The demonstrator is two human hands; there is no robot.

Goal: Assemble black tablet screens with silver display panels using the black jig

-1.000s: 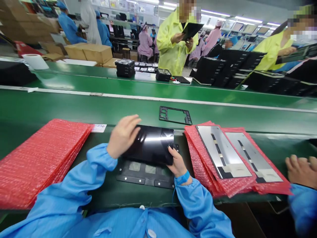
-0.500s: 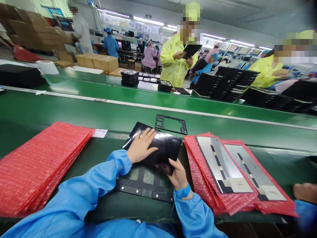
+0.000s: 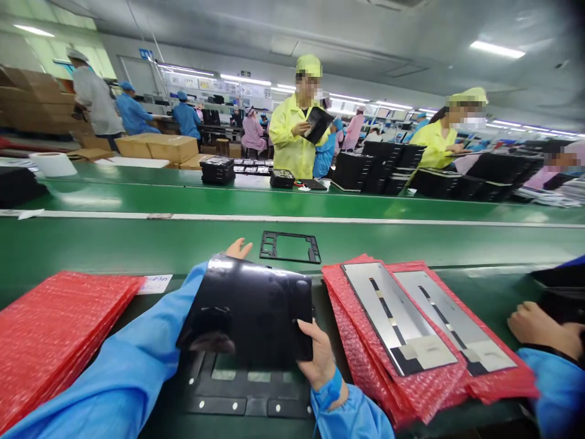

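Note:
A glossy black tablet screen [image 3: 256, 311] is tilted up in front of me, its right edge gripped by my right hand [image 3: 319, 353], thumb on the front. Behind the panel's upper left edge, my left hand [image 3: 237, 248] reaches forward with fingers apart and holds nothing. Part of that hand is hidden by the screen. Close to its fingertips on the green belt lies a thin black frame [image 3: 315, 250] with rectangular cut-outs. Below the screen a dark fixture [image 3: 260, 406] with pale round studs lies on the bench, partly covered.
Red bubble-wrap sleeves [image 3: 55, 341] are stacked at left, by a white label [image 3: 154, 285]. At right, two silver-backed display panels [image 3: 388, 317] rest on more red sleeves. A co-worker's hand [image 3: 543, 329] is at far right. Black stacks [image 3: 365, 164] and co-workers are across the line.
My left hand has left the screen's face and moved forward beyond its upper edge. The screen, still in my right hand, is tilted up more toward me. The camera view has shifted.

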